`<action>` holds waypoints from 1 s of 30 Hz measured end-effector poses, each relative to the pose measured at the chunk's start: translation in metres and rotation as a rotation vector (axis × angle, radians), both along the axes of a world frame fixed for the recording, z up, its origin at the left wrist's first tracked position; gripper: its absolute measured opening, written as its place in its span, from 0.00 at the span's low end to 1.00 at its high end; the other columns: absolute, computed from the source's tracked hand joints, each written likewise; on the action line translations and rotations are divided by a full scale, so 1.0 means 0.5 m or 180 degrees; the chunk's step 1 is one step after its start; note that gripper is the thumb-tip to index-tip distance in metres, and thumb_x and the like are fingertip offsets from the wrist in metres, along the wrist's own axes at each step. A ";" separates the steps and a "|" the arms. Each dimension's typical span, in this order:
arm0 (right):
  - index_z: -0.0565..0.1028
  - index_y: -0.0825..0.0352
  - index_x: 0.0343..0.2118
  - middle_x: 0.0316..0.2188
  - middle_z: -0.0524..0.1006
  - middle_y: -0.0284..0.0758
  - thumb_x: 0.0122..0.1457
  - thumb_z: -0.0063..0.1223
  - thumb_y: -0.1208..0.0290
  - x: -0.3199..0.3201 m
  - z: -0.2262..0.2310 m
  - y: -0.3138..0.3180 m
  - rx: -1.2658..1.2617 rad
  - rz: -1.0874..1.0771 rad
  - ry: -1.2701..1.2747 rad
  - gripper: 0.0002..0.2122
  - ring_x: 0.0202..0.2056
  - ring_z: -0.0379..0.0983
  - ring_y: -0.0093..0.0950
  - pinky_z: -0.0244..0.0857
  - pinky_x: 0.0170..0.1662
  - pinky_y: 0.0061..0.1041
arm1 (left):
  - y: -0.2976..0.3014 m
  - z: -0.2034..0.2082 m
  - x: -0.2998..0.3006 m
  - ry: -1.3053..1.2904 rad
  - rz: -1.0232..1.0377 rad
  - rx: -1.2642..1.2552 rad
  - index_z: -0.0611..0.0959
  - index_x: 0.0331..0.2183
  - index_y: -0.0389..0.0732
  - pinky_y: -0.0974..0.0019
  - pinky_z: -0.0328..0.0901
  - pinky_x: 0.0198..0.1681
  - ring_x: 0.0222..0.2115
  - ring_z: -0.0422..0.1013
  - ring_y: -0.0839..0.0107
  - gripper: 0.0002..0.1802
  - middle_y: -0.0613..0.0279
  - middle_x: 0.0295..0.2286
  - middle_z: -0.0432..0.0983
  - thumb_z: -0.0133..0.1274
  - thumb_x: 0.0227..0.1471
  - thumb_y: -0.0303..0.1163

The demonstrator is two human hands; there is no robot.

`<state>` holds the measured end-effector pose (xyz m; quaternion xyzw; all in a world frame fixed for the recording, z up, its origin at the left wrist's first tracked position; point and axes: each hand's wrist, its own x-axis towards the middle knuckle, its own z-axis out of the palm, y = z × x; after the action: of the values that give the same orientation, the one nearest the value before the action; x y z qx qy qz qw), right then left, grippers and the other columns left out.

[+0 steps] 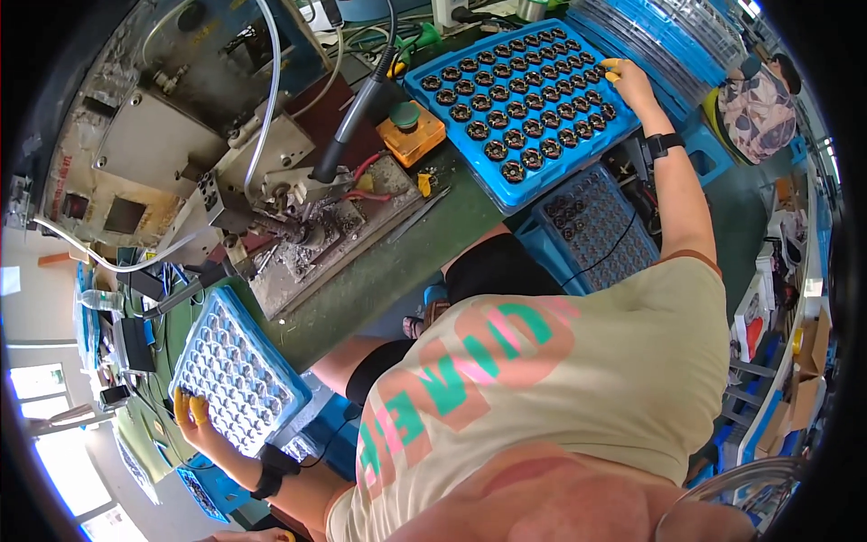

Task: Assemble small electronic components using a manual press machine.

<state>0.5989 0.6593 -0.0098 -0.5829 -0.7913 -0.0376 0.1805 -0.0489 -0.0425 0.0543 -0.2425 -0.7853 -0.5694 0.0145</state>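
Yellow covers are on the fingertips of both hands. My right hand (629,81) reaches to the far right edge of a blue tray (506,200). Its fingers are stretched out and slightly apart, with the tips next to the end of a row of small round black-and-copper parts (550,118). On the left, my left hand (193,421) is at the outer edge of a pale moulded tray (237,366) with rows of round pockets. Two covered fingers stand apart there, and I see nothing between them. The undersides of both hands are hidden.
Between the trays stands a metal machine (302,212) with hoses and a grimy base plate. An orange box (412,135) with a green round top sits beside it. Below the bench is a second parts tray (596,226). Stacked clear trays (664,45) rise at the far right.
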 end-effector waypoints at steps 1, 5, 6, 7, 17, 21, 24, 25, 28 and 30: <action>0.77 0.62 0.46 0.42 0.76 0.44 0.55 0.54 0.74 0.005 -0.003 0.006 -0.0002 -0.0058 0.0104 0.15 0.42 0.75 0.43 0.69 0.46 0.38 | 0.012 -0.004 0.016 -0.0122 -0.0181 0.0183 0.73 0.54 0.37 0.72 0.67 0.43 0.36 0.69 0.74 0.25 0.62 0.42 0.70 0.56 0.56 0.32; 0.77 0.66 0.47 0.42 0.77 0.46 0.55 0.52 0.80 -0.018 0.020 -0.034 0.0070 -0.0063 0.0409 0.15 0.43 0.76 0.40 0.69 0.47 0.32 | 0.051 -0.040 0.056 -0.0398 -0.0157 0.0540 0.73 0.54 0.39 0.74 0.65 0.45 0.39 0.68 0.75 0.25 0.60 0.44 0.68 0.57 0.53 0.25; 0.77 0.66 0.47 0.42 0.78 0.46 0.56 0.51 0.80 -0.017 0.022 -0.046 0.0108 0.0080 0.0546 0.15 0.43 0.76 0.40 0.69 0.47 0.31 | 0.044 -0.056 0.051 -0.0388 -0.0228 0.0548 0.74 0.54 0.40 0.74 0.65 0.44 0.38 0.68 0.76 0.26 0.61 0.43 0.69 0.58 0.52 0.24; 0.77 0.66 0.47 0.42 0.78 0.46 0.56 0.51 0.80 -0.012 0.022 -0.054 0.0107 0.0063 0.0542 0.15 0.43 0.76 0.40 0.69 0.47 0.31 | 0.056 -0.063 0.063 -0.0432 -0.0263 0.0570 0.74 0.53 0.40 0.75 0.65 0.44 0.38 0.69 0.76 0.26 0.62 0.43 0.70 0.58 0.52 0.24; 0.80 0.64 0.41 0.40 0.79 0.42 0.51 0.59 0.76 -0.043 0.055 -0.233 -0.0428 -0.0049 0.0899 0.12 0.41 0.76 0.39 0.69 0.46 0.31 | 0.135 -0.148 0.120 -0.0680 -0.0688 0.0738 0.73 0.53 0.37 0.76 0.67 0.41 0.36 0.72 0.77 0.26 0.63 0.42 0.74 0.58 0.51 0.20; 0.81 0.61 0.40 0.40 0.78 0.40 0.51 0.58 0.78 -0.042 0.063 -0.245 -0.0487 0.0045 0.0734 0.12 0.41 0.76 0.39 0.69 0.47 0.31 | 0.161 -0.162 0.142 -0.0821 -0.0761 0.0654 0.73 0.53 0.35 0.77 0.68 0.43 0.38 0.71 0.79 0.26 0.61 0.44 0.74 0.55 0.51 0.16; 0.81 0.58 0.39 0.41 0.78 0.38 0.51 0.58 0.79 -0.023 0.055 -0.232 -0.0034 0.0313 0.0009 0.12 0.41 0.75 0.39 0.68 0.47 0.31 | 0.162 -0.166 0.148 -0.0714 -0.0765 0.0664 0.72 0.53 0.36 0.78 0.67 0.43 0.37 0.71 0.79 0.27 0.61 0.44 0.74 0.56 0.51 0.15; 0.81 0.58 0.39 0.42 0.78 0.38 0.52 0.57 0.79 -0.022 0.055 -0.229 -0.0204 0.0389 0.0122 0.12 0.42 0.75 0.39 0.68 0.48 0.32 | 0.161 -0.167 0.148 -0.0712 -0.0761 0.0658 0.72 0.53 0.36 0.78 0.67 0.43 0.37 0.71 0.79 0.27 0.61 0.44 0.74 0.56 0.51 0.15; 0.80 0.57 0.40 0.42 0.78 0.38 0.53 0.55 0.77 -0.036 0.071 -0.239 -0.0284 0.0371 0.0447 0.12 0.43 0.75 0.39 0.69 0.48 0.33 | 0.159 -0.170 0.148 -0.0717 -0.0697 0.0686 0.72 0.53 0.36 0.78 0.67 0.43 0.37 0.71 0.80 0.27 0.62 0.43 0.75 0.56 0.50 0.15; 0.80 0.57 0.41 0.43 0.78 0.39 0.54 0.55 0.76 -0.040 0.074 -0.241 -0.0193 0.0262 0.0664 0.12 0.43 0.75 0.40 0.69 0.48 0.33 | 0.161 -0.169 0.150 -0.0722 -0.0690 0.0708 0.72 0.53 0.36 0.80 0.66 0.42 0.36 0.70 0.81 0.27 0.63 0.43 0.75 0.56 0.50 0.16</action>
<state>0.5790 0.5386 0.0270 -0.5559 -0.7923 0.0546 0.2455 0.0262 0.0381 -0.0302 -0.2569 -0.6834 -0.6746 -0.1088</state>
